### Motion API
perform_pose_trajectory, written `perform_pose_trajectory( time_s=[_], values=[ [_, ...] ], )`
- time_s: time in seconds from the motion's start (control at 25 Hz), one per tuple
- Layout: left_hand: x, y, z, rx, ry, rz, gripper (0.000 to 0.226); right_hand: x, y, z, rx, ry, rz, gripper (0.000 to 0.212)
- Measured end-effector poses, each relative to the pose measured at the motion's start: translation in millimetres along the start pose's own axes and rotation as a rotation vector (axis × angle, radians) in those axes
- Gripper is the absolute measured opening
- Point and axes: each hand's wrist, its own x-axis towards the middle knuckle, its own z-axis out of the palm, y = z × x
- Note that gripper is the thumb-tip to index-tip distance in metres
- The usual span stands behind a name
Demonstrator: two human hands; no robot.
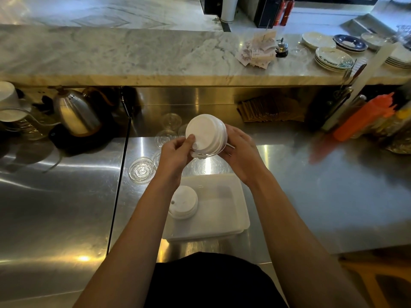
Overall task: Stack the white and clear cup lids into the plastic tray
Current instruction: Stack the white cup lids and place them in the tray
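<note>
A stack of white cup lids [205,133] is held tilted in the air above the steel counter, gripped from both sides. My left hand [175,152] pinches its near rim with thumb on top, and my right hand [241,152] cups its right side. Below, the white plastic tray [224,210] lies on the counter with a short stack of white lids [183,204] in its left part. Clear lids lie loose on the steel: one [142,170] left of my left wrist, others [165,137] behind the hands, partly hidden.
A steel gooseneck kettle [74,112] on a black base stands at the back left. An orange squeeze bottle [360,118] and utensils crowd the right. A raised marble ledge [133,54] carries plates [333,57] and paper slips. A counter seam [119,185] runs left of the tray.
</note>
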Motion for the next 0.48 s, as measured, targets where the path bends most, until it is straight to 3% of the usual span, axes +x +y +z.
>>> perform_pose_trajectory(
  time_s=[0.24,0.48],
  values=[
    [2.5,-3.4,1.2,0.035,0.025,0.026,0.027,-4.3,-3.9,9.4,-0.138,0.004,-0.075,0.045],
    [5.4,-12.8,-3.1,0.077,0.004,-0.019,0.042,-2.9,3.0,7.2,-0.214,0.057,-0.07,0.033]
  ],
)
